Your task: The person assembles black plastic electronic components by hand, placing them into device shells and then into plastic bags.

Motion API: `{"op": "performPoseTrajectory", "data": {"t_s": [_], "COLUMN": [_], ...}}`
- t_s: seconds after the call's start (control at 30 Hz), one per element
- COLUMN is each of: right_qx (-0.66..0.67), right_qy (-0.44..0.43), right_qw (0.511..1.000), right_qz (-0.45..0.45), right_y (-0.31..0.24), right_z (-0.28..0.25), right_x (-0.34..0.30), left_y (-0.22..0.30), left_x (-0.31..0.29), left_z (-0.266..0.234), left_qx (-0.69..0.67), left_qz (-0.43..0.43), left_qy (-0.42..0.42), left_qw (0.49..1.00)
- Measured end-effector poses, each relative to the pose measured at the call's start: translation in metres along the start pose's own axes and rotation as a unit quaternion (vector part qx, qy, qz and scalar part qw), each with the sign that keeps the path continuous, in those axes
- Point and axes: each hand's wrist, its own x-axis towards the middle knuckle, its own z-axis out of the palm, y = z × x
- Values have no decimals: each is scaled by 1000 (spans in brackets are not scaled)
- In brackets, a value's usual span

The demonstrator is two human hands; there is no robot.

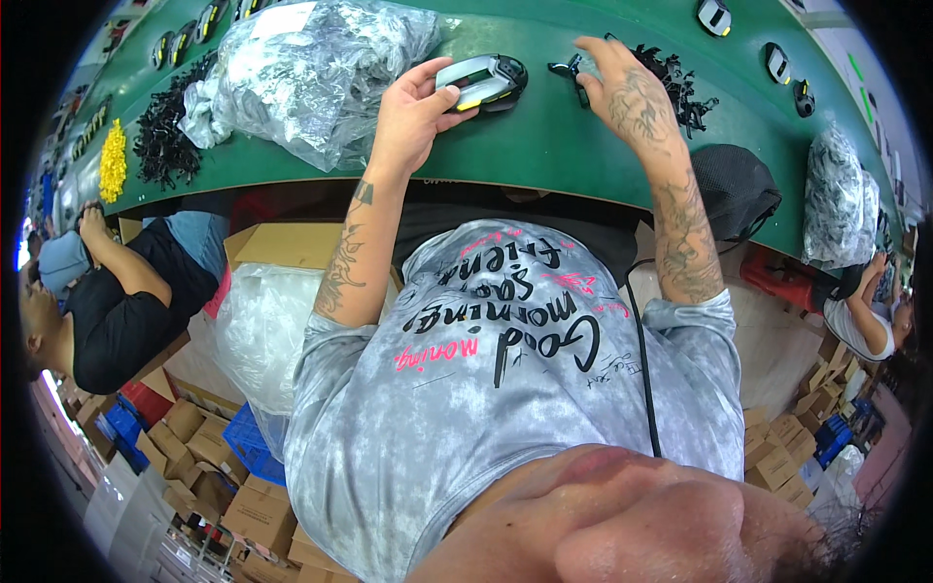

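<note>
My left hand [416, 115] grips a grey-and-black plastic housing [507, 85] with a yellow strip along its near edge. Its thumb lies over the housing's left end and the fingers are beneath. To the right, my right hand [630, 97] has its thumb and fingers around a small black plastic part [564, 69]; the exact contact is partly hidden. Beside and partly behind that hand lies a heap of thin black plastic parts [692, 102]. A large clear plastic bag [311, 83] with grey pieces in it rests just left of my left hand.
The green table [544, 146] also holds a black pile [170, 136], a yellow pile [113, 160], more housings [714, 17] and another filled bag [834, 199]. A black mesh bag [731, 189] sits at the near edge. Co-workers [131, 291] sit on both sides; cartons [262, 515] stand behind.
</note>
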Motion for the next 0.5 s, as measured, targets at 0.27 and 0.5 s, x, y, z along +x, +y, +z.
{"op": "performPoseTrajectory", "data": {"t_s": [0.27,0.5], "right_qx": [-44,535], "right_qy": [-42,96], "right_qw": [992,831], "right_qz": [-108,117], "right_y": [22,-42], "right_z": [-8,-23], "right_x": [30,-8], "left_y": [8,22], "left_x": [4,-10], "left_z": [15,60], "left_qx": [-23,-38], "left_qz": [66,142], "left_qy": [-55,-84], "left_qw": [996,986]}}
